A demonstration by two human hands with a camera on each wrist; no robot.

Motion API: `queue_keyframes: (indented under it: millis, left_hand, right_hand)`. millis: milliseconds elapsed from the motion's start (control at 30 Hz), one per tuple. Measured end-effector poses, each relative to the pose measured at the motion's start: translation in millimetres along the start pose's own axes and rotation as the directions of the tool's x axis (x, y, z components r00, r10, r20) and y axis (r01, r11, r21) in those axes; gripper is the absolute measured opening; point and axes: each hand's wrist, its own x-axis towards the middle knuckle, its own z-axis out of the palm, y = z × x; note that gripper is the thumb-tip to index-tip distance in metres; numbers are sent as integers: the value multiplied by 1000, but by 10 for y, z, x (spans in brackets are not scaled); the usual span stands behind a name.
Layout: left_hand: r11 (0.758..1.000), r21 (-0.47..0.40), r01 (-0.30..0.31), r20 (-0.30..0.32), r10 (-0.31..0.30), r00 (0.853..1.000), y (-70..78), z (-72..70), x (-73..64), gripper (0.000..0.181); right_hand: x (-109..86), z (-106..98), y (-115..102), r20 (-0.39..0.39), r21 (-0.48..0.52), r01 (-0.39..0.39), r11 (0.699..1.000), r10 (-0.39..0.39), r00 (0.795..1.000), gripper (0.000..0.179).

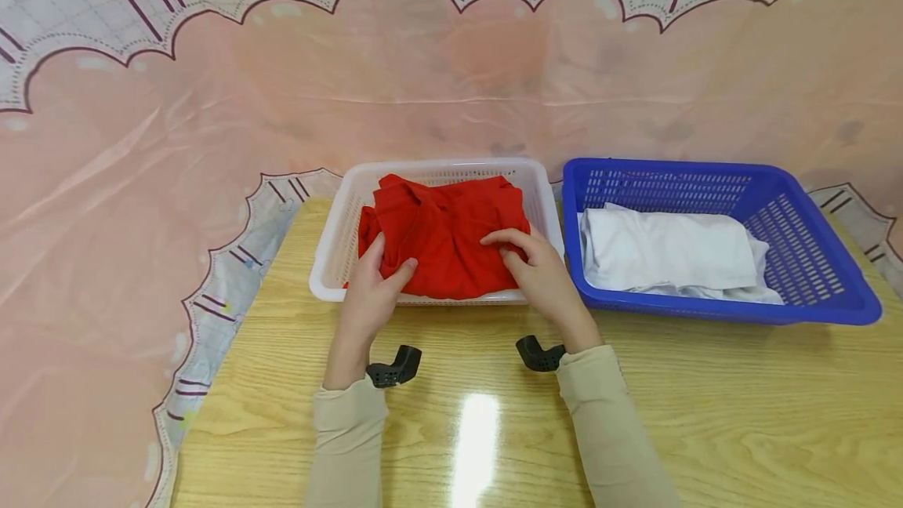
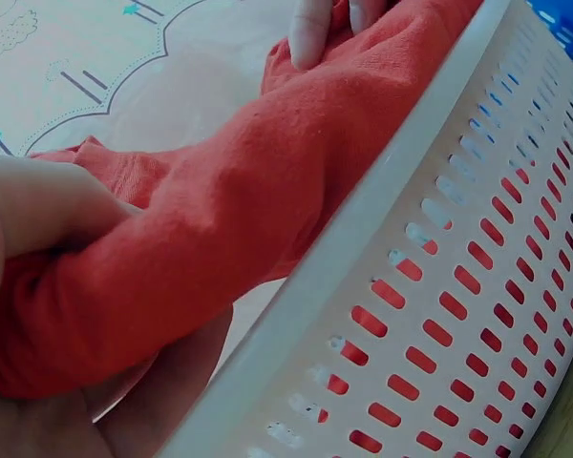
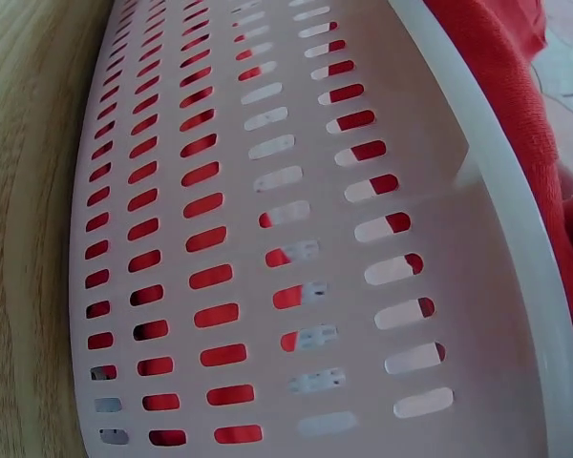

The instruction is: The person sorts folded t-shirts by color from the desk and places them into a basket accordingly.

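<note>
A bunched, folded red garment [image 1: 451, 234] lies in the white basket [image 1: 328, 257], heaped up to the rim. My left hand [image 1: 370, 284] grips its left front edge, thumb on top. In the left wrist view, the fingers of that hand [image 2: 162, 401] curl under a thick fold of the red fabric [image 2: 239, 200]. At the right side of the garment, my right hand [image 1: 536, 269] has its fingers bent against the cloth, holding that edge. The right wrist view mostly looks at the slotted basket wall [image 3: 420, 143], with red fabric behind it.
Immediately right of the white basket stands a blue basket [image 1: 705, 308] with folded white cloth [image 1: 670, 249] inside. Both stand on a wood-grain table [image 1: 437, 351]. A pink and white patterned sheet [image 1: 423, 92] hangs behind. Black wrist devices [image 1: 398, 367] show at both wrists.
</note>
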Motion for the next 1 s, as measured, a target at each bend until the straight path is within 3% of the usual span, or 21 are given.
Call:
queue_keyframes:
  millis: [233,367,533,633,767,867,1000]
  left_hand:
    - [1000,25,7,-51,-6,999,34,5,7,44]
    - [998,-66,8,-75,-13,997,-3,16,42,53]
    - [988,-155,-18,-134,-3,991,-176,54,125,57]
    - [995,-89,-48,-179,32,983,-276,74,153,41]
    - [988,103,-115,-185,133,974,-340,68,150,16]
    - [970,188,-153,-163,185,969,-353,56,146,24]
    - [966,225,-129,-169,169,971,-345,61,143,40]
  right_hand:
    - [16,15,-16,-9,-36,-9,999,9,1000,29]
    - [30,15,-10,-33,-63,-47,997,45,998,31]
    - [35,15,-14,-73,-60,-88,994,83,994,31]
    - [33,14,-14,-77,-52,-103,993,99,992,31]
    - [36,8,-1,-57,-62,-100,993,96,994,37]
    - [39,8,8,-40,-74,-92,993,89,995,44]
    - [33,11,17,-25,-80,-77,994,75,997,50]
